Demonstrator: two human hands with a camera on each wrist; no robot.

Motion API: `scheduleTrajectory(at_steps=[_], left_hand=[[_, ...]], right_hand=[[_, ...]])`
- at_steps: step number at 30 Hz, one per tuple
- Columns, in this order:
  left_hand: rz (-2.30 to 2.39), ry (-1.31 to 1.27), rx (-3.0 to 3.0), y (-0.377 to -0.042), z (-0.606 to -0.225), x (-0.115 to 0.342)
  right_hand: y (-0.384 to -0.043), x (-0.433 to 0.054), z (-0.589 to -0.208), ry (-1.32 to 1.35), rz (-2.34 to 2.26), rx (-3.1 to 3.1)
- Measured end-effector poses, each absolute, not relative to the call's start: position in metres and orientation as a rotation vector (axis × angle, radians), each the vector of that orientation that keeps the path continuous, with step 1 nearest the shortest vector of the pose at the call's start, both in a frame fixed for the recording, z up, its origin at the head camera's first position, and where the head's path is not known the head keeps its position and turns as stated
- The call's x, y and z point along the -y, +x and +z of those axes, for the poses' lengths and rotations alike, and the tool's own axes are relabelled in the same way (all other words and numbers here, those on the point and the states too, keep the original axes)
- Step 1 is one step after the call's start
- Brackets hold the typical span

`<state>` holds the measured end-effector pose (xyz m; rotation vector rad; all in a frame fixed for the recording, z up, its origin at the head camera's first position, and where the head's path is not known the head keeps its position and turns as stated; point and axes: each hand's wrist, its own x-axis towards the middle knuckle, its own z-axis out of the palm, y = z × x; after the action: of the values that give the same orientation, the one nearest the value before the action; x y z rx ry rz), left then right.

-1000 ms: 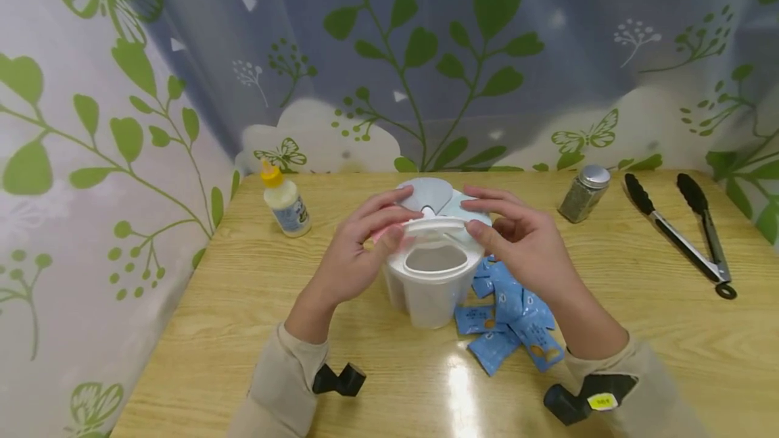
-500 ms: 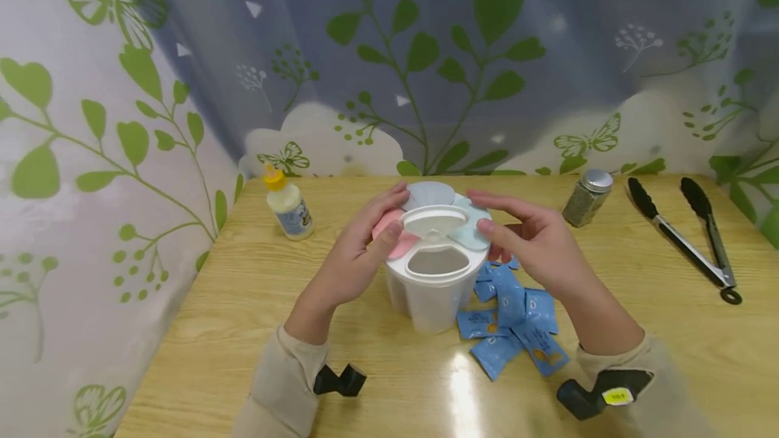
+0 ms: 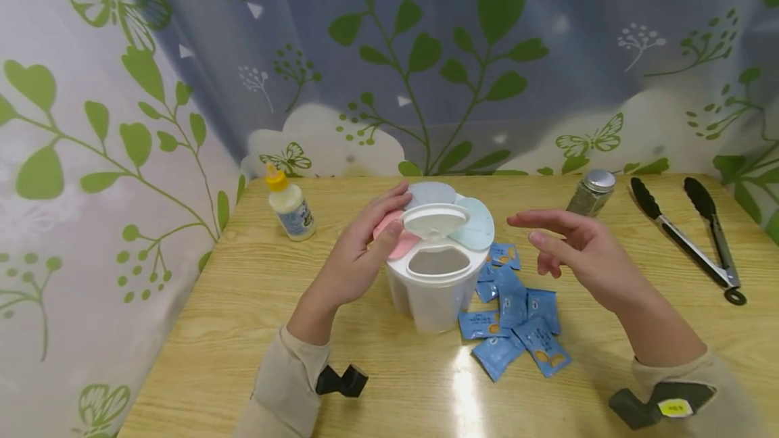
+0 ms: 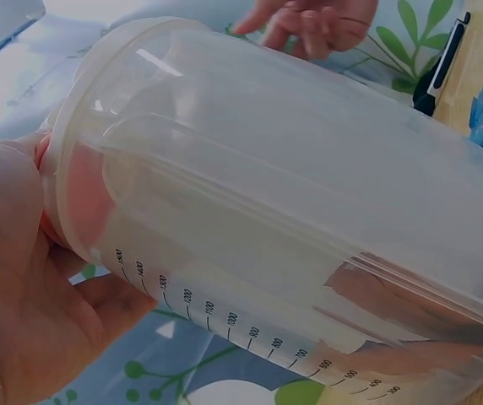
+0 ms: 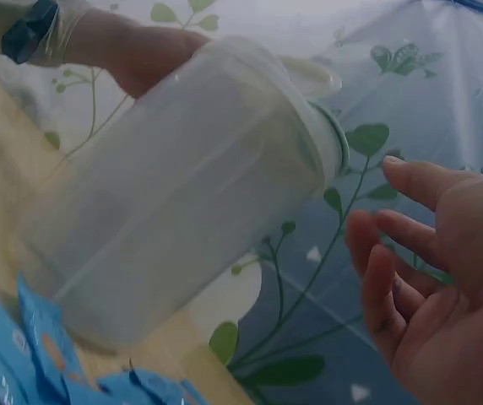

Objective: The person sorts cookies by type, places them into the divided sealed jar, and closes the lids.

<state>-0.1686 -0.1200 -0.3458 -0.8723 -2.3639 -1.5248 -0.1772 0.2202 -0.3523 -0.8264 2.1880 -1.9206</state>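
Note:
A clear plastic storage container stands upright on the table. Its round lid has pink, grey-blue and pale blue flaps, and the front white flap is raised over an opening. My left hand grips the lid's left edge, thumb on top by the pink flap. Brownish contents show low inside the wall with measuring marks. Off to the right, my right hand hovers apart from the container, fingers loosely bent and holding nothing. Several blue snack packets lie in a pile between it and the container.
A glue-type bottle with a yellow cap stands at the back left. At the back right are a glass jar of dried herbs and black-tipped tongs. A leaf-print curtain hangs behind the wooden table.
The front flap has tipped back and rests upright over the opening. My right hand has let go of the lid and moved right; my left hand stays on the lid's left side.

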Motion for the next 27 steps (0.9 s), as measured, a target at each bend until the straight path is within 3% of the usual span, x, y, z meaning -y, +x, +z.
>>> scheduleTrajectory(at_steps=[8,27], left_hand=[[-1.527,-0.864,2.365,-0.169,-0.345,0.12],[-1.543,-0.856,2.367,-0.168,-0.344,0.119]], right_hand=[[-0.178,-0.243,-0.375,-0.835,-1.596,-2.186],[-0.18,-0.278,-0.42,-0.792,-1.363,-2.105]])
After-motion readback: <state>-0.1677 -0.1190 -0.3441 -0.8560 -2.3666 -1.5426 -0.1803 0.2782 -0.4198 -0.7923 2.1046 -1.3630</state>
